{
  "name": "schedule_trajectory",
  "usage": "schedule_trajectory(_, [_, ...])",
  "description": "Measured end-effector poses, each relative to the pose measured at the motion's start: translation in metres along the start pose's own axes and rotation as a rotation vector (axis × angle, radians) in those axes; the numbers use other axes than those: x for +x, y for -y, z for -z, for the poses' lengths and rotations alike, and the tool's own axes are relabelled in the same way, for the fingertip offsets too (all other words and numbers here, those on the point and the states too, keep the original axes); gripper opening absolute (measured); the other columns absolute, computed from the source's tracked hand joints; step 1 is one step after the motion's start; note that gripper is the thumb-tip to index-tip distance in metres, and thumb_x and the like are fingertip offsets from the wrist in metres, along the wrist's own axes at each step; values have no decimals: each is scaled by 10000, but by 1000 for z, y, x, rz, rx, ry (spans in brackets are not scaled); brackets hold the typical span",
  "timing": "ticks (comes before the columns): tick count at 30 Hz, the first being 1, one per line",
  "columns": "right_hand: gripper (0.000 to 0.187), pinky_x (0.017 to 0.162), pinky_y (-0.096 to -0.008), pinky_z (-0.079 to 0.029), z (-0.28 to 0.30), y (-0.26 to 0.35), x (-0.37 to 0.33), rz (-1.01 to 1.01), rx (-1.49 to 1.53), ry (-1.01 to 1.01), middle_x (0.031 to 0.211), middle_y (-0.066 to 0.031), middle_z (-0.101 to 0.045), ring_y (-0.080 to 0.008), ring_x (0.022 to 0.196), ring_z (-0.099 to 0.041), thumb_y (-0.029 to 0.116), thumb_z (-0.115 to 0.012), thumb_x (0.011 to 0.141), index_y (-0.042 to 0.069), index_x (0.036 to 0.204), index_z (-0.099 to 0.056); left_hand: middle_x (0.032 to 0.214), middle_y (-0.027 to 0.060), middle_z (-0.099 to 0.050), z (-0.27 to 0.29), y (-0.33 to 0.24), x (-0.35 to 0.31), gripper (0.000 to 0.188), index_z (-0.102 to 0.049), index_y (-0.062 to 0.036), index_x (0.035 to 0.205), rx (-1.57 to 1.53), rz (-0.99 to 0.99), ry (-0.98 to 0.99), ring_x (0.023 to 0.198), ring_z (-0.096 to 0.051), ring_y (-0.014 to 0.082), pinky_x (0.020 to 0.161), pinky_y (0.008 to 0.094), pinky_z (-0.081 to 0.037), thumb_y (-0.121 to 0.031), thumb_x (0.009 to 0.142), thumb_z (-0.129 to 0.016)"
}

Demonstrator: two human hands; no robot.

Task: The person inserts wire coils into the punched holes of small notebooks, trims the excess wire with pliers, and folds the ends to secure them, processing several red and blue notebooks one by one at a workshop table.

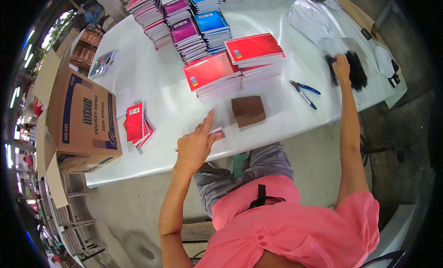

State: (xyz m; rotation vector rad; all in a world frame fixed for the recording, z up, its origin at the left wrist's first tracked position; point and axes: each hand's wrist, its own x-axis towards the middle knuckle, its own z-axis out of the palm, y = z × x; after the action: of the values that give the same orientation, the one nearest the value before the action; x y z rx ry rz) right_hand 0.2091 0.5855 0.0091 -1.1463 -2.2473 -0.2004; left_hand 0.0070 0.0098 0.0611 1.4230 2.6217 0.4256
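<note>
My left hand (195, 142) lies at the near edge of the table, index finger stretched forward and thumb apart. Beneath it is a flat red-covered piece (218, 134), mostly hidden, that looks like a small notebook. My right arm reaches far out to the right. There my right hand (341, 67) is closed, its fingertips down among black spiral binding coils (357, 72) lying on a clear plastic sheet. A brown square block (248, 111) sits between my hands. Right of it lie cutting pliers (305, 93) with blue handles, jaws pointing away from me.
Red notebook stacks (213, 74) stand mid-table, with purple notebooks (185, 30) and blue notebooks (211, 22) behind. Several small red spiral notebooks (135, 122) lie at left beside an open cardboard box (87, 116). White plastic bags (311, 23) are at the far right.
</note>
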Motion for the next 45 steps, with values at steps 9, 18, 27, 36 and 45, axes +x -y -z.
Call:
schedule_trajectory(9, [258,847,-370,-492,121,190,-101,401,911,24,996,-133,-660,-319,928,-620,-85,-579,772,0,1000,-664,1218,191,-637,-7,4,-4,568,-388,-269,1466,22,-15,-72,912,-671,387,731,466,-537,-324,936,-583])
schedule_trajectory(18, [166,717,-367,-483,122,306,-190,529,1155,618,892,-58,-629,-262,828,-604,80,-694,827,97,993,-700,1178,192,-656,-8,4,-4,515,-459,-246,1419,54,-60,-148,1075,-646,338,775,453,-540,-318,927,-593])
schedule_trajectory(27, [172,688,-363,-468,114,311,-186,527,1192,715,847,-93,-639,-278,757,-610,64,-686,830,71,1002,-696,1143,203,-666,-8,5,-6,533,-446,-244,1428,49,-37,-129,1028,-666,334,731,439,-544,-338,924,-594])
schedule_trajectory(36, [179,671,-310,-452,109,313,-178,635,1250,821,798,-80,-598,-195,748,-567,-28,-668,830,23,1000,-694,1108,180,-680,-7,5,-6,530,-434,-260,1435,42,-33,-110,1034,-667,315,701,442,-540,-361,934,-576])
schedule_trajectory(45, [203,682,-390,-473,125,318,-178,801,956,1004,882,-120,-597,-271,780,-608,129,-642,889,43,1059,-571,1309,59,-602,-2,1,-6,528,-466,-169,1391,57,-20,-60,1113,-627,346,770,452,-555,-394,925,-572])
